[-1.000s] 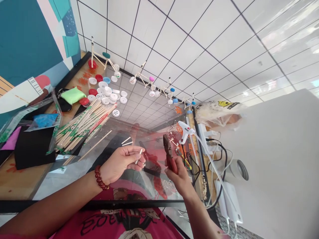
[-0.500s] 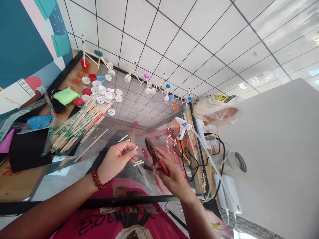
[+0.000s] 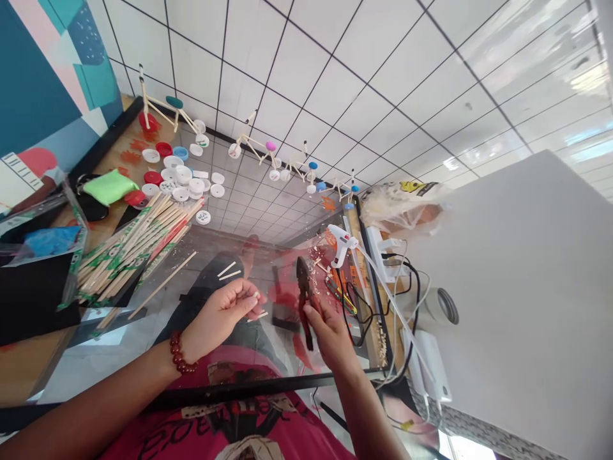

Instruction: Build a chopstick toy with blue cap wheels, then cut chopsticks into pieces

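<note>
My left hand [image 3: 218, 316] is closed in a pinch over the glass tabletop. A pale tip of a short wooden stick [image 3: 257, 295] shows between its thumb and fingers; the rest is hidden. To the right, my right hand [image 3: 332, 335] grips a pair of pliers [image 3: 303, 281] by the handles, with the dark jaws pointing away from me. Two short cut stick pieces [image 3: 230, 275] lie just beyond my left hand. Another cut piece [image 3: 258, 316] lies beside its fingertips, partly covered. Farther left, a long wooden stick [image 3: 163, 285] rests alone on the glass.
Bundled wooden chopsticks [image 3: 138, 246] lie at left, below many bottle caps [image 3: 183, 174]. Small stick figures [image 3: 258, 145] line the far edge. A white glue gun [image 3: 341, 245] with cables sits at right, near wood scraps [image 3: 318, 252] and a plastic bag [image 3: 402, 207].
The pliers have moved slightly away from my left hand and turned more upright. My left hand keeps its pinch, with less of the stick showing. The whole view has shifted a little.
</note>
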Demonstrator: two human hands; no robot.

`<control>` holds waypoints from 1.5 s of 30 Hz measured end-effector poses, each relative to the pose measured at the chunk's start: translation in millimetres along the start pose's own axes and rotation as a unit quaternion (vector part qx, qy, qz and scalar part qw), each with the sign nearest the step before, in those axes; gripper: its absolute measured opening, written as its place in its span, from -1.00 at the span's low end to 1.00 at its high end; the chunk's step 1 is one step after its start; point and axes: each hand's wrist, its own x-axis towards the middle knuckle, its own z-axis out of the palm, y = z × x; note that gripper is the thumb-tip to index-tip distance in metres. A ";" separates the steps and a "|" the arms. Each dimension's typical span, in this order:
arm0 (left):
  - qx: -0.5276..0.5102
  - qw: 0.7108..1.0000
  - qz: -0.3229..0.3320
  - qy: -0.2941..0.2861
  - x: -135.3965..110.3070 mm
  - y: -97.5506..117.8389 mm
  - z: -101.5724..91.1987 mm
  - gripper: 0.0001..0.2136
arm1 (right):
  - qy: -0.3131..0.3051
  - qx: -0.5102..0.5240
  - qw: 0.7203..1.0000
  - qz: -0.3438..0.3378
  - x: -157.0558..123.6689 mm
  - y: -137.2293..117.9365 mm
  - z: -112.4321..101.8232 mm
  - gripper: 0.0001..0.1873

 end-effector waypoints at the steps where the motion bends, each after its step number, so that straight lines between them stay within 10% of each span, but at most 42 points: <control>1: -0.021 0.999 -0.021 -0.022 -1.1 -0.2 3.4 -0.75 | -0.007 0.093 0.995 0.023 -4.0 -5.8 6.3 -0.75; 5: -0.119 0.973 -0.139 -0.141 -9.0 -5.3 21.2 -0.70 | 0.009 0.318 0.947 0.053 -15.2 -27.8 35.9 -0.82; 11: -0.139 0.955 -0.094 -0.244 -23.3 -12.6 28.0 -0.73 | -0.057 0.440 0.889 0.117 -23.7 -40.6 51.1 -0.76; 22: -0.320 0.928 -0.148 -0.123 -35.7 -1.7 26.4 -0.77 | -0.208 0.535 0.818 0.045 -22.8 -54.6 26.7 -0.68; 27: -0.018 1.000 -0.010 -0.015 -34.3 7.1 19.6 -0.80 | -0.177 0.431 0.885 0.018 -24.5 -48.4 17.1 -0.64; 35: 0.104 0.989 0.054 0.087 -29.6 22.0 18.3 -0.75 | -0.238 0.202 0.948 0.056 -32.0 -52.0 7.4 -0.63; 45: 0.346 0.908 0.218 0.089 -30.9 19.9 12.5 -0.77 | -0.313 0.109 0.943 0.027 -30.0 -70.8 16.2 -0.49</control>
